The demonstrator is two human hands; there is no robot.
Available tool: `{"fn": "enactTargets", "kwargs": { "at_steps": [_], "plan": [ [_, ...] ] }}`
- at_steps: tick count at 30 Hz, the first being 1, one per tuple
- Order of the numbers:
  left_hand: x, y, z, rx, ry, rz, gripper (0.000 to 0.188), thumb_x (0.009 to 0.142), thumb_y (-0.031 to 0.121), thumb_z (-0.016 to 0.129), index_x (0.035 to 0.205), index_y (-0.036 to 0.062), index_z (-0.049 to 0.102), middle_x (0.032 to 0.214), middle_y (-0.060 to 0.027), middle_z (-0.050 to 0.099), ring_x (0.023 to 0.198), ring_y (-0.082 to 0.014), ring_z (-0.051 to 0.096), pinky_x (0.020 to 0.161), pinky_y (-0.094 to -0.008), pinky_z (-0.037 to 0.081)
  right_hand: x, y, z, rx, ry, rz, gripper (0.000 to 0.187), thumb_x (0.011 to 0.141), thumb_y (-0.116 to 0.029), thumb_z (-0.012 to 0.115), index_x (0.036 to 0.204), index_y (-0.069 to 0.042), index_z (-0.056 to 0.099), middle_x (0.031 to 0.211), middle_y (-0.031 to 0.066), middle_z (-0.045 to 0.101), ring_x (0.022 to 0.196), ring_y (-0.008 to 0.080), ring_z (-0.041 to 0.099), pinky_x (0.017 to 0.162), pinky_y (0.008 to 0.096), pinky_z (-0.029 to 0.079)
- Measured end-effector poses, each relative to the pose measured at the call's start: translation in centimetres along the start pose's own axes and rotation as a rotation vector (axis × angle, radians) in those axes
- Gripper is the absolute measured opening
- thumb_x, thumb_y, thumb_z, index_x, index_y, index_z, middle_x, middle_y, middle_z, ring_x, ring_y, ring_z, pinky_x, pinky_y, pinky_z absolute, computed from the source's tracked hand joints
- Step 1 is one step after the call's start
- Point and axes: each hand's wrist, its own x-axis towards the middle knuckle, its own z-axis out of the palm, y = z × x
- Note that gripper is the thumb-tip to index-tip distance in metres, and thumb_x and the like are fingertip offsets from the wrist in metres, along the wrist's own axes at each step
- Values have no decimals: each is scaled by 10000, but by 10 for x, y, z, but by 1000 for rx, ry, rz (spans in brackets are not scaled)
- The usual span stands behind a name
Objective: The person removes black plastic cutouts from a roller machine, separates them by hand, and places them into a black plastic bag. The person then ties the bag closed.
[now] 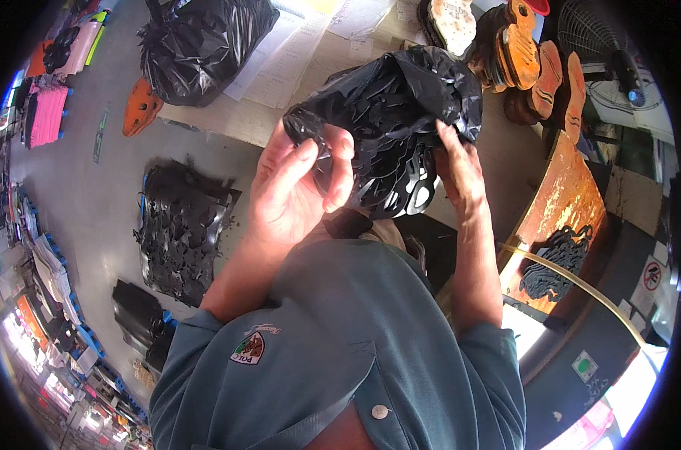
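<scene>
A black plastic bag (400, 79) lies open toward me at the front of the table, filled with flat black cut-out pieces (389, 161) that have holes and looped edges. My left hand (291, 184) pinches a gathered fold of the bag's rim between thumb and fingers. On the opposite side, my right hand (462, 171) grips the bag's edge beside the pieces; its fingertips are partly hidden. Several pieces spill from the bag's mouth between both hands.
Another full black bag (205, 52) stands back left by papers (284, 67). Orange-brown shaped templates (516, 49) sit back right near a fan (618, 82). Black cut pieces (556, 262) rest on a worn board (565, 187). Left, a black scrap stack (179, 229) is low down.
</scene>
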Motion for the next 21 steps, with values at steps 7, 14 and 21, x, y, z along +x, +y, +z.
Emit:
{"fn": "enactTargets", "kwargs": {
  "at_steps": [7,14,21],
  "plan": [
    [-2,-6,20,10,15,-117,232,1115,160,489,1275,-7,509,1100,-193,581,736,-217,609,504,-295,495,-13,17,12,259,0,-36,354,896,-86,858,1215,-24,720,1089,50,762,952,171,724,866,324,586],
    [-36,-5,-11,574,24,-259,99,1105,92,501,1141,11,544,858,-114,632,779,-198,636,743,-353,552,10,-15,14,311,54,68,125,983,-185,757,1005,-62,755,832,4,734,628,100,651,534,227,498],
    [-54,-15,-11,612,51,-477,142,1132,91,496,1232,2,543,906,-57,645,862,-124,641,862,-304,530,23,-20,46,738,5,75,80,999,-110,693,1046,-46,694,905,81,748,756,186,721,684,310,618]
  ]
}}
